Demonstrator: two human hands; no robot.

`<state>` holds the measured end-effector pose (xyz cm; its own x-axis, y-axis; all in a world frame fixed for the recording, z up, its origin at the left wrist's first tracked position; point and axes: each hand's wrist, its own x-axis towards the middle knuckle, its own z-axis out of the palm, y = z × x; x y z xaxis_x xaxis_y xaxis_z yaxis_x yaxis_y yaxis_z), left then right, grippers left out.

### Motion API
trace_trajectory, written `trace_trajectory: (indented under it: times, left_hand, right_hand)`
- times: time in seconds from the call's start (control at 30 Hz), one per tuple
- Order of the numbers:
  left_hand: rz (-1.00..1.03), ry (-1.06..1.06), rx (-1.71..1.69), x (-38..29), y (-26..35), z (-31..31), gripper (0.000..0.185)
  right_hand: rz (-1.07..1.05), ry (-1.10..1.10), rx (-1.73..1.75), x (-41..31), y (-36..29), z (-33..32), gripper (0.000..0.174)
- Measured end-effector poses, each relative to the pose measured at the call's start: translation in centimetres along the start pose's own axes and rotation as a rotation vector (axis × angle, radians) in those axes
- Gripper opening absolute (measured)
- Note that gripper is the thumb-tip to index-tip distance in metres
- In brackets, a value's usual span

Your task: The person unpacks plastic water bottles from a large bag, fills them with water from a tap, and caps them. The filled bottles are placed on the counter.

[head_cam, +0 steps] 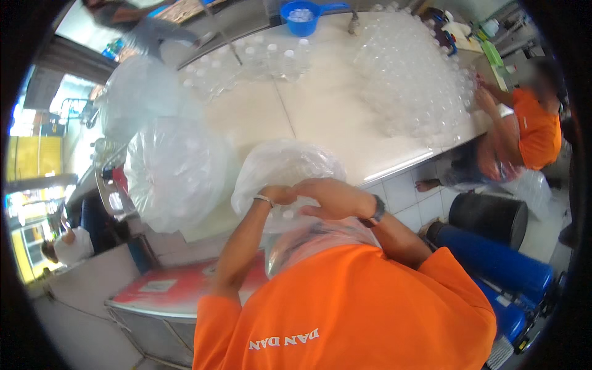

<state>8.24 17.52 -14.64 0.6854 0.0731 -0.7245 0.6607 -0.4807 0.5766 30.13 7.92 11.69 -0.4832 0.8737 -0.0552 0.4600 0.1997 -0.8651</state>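
A clear plastic bag [286, 159] lies at the near edge of the pale table [319, 111], in front of my body. My left hand [279, 194] is at its near side, fingers curled on the bag's film. My right hand [335, 199] reaches across it, its fingertips meeting the left hand; the thumb stands apart. A white cap shows through the film below the hands. To the left sits a full, rounded plastic bag [173, 173], with another large bag [138, 95] behind it.
Many clear plastic bottles [407, 78] cover the table's right part. Capped bottles [273, 58] stand at the far side near a blue dipper [303, 25] of white caps. A person [536, 125] in orange works at right. Blue cylinders [495, 259] and a black drum [488, 219] lie below.
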Motion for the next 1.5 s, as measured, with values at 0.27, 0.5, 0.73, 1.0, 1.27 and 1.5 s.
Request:
trace_trajectory:
  times: [0.27, 0.5, 0.73, 1.0, 1.27, 1.5]
  left_hand:
    - [-0.087, 0.363, -0.332, -2.8, 5.3, 1.2, 0.064]
    - [-0.239, 0.553, -0.297, -10.7, 13.5, -2.1, 0.060]
    - [0.012, 0.760, -0.376, -17.8, 20.4, -5.2, 0.046]
    - [0.162, 1.095, -0.697, -18.6, 16.2, -18.4, 0.034]
    - [-0.218, 1.235, -0.303, -3.5, 6.6, -32.5, 0.094]
    - [-0.441, 1.456, -0.463, 8.5, 5.9, -36.4, 0.104]
  right_hand:
    - [0.094, 0.351, 0.004, 5.2, 3.6, -14.6, 0.035]
    - [0.168, 0.482, -0.504, 13.0, 17.5, -18.1, 0.070]
    - [0.316, 0.615, -0.471, 22.0, 25.2, -17.7, 0.085]
    - [0.368, 0.681, -0.484, 20.5, 24.5, -15.5, 0.063]
    - [0.349, 0.713, -0.574, 0.8, 22.5, -9.3, 0.066]
    - [0.731, 0.811, -0.433, -12.5, 15.6, -1.2, 0.066]
